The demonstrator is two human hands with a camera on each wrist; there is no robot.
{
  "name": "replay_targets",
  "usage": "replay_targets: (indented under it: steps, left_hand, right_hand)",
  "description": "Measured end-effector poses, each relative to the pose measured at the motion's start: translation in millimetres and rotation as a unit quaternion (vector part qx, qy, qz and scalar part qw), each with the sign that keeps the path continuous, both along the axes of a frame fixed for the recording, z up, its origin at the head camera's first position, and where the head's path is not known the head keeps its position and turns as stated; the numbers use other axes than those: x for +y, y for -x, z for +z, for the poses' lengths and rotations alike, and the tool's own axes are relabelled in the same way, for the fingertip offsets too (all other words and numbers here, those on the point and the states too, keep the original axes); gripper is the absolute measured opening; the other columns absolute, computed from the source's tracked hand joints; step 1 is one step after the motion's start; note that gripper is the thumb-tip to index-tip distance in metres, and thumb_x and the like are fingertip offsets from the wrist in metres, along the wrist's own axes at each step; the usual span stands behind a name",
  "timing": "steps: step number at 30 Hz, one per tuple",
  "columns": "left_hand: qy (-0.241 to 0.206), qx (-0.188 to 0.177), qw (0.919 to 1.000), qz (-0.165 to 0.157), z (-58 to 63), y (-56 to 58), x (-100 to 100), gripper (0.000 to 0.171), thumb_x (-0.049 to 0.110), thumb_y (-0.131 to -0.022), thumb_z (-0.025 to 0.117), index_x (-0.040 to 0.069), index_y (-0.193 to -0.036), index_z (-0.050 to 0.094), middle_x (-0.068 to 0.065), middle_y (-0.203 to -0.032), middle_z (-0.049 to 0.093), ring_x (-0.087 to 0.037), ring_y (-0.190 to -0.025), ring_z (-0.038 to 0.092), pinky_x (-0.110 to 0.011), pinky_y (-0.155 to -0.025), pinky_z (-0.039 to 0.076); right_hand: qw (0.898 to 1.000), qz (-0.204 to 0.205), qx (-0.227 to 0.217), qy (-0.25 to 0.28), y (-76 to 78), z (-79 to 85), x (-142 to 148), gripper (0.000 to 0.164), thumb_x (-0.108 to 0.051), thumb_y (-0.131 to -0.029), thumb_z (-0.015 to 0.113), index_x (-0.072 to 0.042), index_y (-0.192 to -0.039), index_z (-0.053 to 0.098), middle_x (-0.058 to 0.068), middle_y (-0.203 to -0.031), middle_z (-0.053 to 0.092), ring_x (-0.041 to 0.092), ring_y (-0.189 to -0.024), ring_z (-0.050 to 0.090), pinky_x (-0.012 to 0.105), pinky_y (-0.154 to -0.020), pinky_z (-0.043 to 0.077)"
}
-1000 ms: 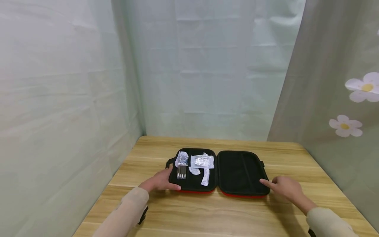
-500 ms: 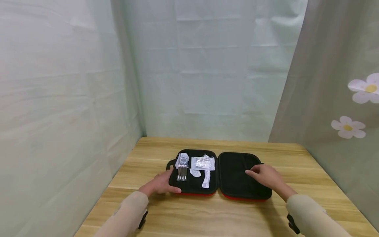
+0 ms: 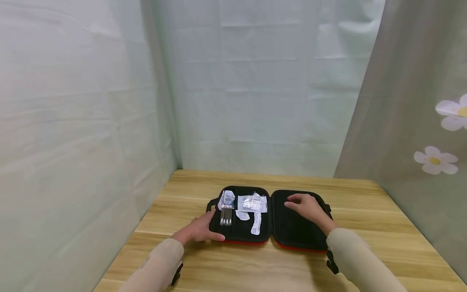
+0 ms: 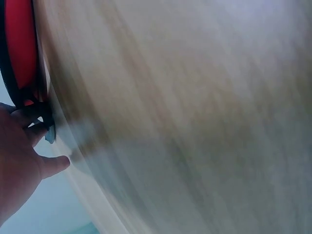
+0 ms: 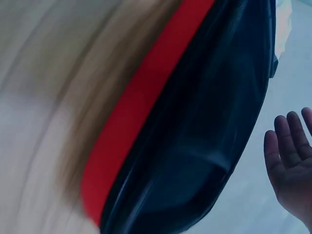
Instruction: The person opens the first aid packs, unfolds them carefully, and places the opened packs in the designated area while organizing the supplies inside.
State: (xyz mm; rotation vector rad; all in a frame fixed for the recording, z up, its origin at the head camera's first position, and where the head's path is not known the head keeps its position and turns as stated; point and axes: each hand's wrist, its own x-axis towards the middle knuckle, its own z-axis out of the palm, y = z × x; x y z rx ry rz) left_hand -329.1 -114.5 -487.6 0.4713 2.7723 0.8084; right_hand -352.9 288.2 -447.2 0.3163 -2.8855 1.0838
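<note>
A black-lined zip case (image 3: 240,233) with a red outer shell lies unfolded on the wooden table. Its left half holds a clear pack of cotton swabs (image 3: 226,217), a clear-and-white packet (image 3: 251,203) and a narrow white packet (image 3: 256,223). My left hand (image 3: 198,229) rests at the case's left front corner, thumb along the front rim and fingers by the black handle (image 4: 48,114). Over the bare lining of the right half (image 3: 292,231) hovers my right hand (image 3: 305,207), holding nothing; its fingers look relaxed in the right wrist view.
The wooden table (image 3: 233,263) extends on every side of the case. Pale curtains (image 3: 255,101) hang behind it and at the left, and a flowered curtain (image 3: 401,134) at the right.
My right hand has left the right front corner of the case and moved left and inward over its right half. The left hand keeps its place at the case's left side.
</note>
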Motion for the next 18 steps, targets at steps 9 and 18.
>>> replay_targets:
  steps: [9, 18]
  left_hand:
    - [0.005, -0.004, 1.0, 0.004, 2.4, -3.1, 1, 0.116, 0.057, -0.073, 0.082, -0.001, -0.155, 0.023, -0.026, -0.151, 0.038, -0.043, -0.139, 0.035, -0.065, -0.11, 0.022]
    - [0.005, -0.018, 0.9998, 0.011, 3.3, -3.4, 1, 0.117, 0.058, -0.073, 0.081, -0.001, -0.155, 0.023, -0.026, -0.153, 0.035, -0.042, -0.141, 0.032, -0.063, -0.112, 0.021]
  right_hand:
    - [0.999, -0.002, -0.02, 0.05, 19.4, -4.3, -30, 0.04, -0.028, -0.094, 0.071, -0.002, -0.124, 0.067, 0.014, -0.121, 0.066, 0.033, -0.11, 0.061, 0.05, -0.093, 0.05]
    - [0.998, -0.002, -0.017, 0.06, 37.2, -10.2, -54, 0.037, -0.021, -0.092, 0.072, 0.002, -0.121, 0.068, 0.014, -0.114, 0.069, 0.032, -0.107, 0.063, 0.049, -0.093, 0.05]
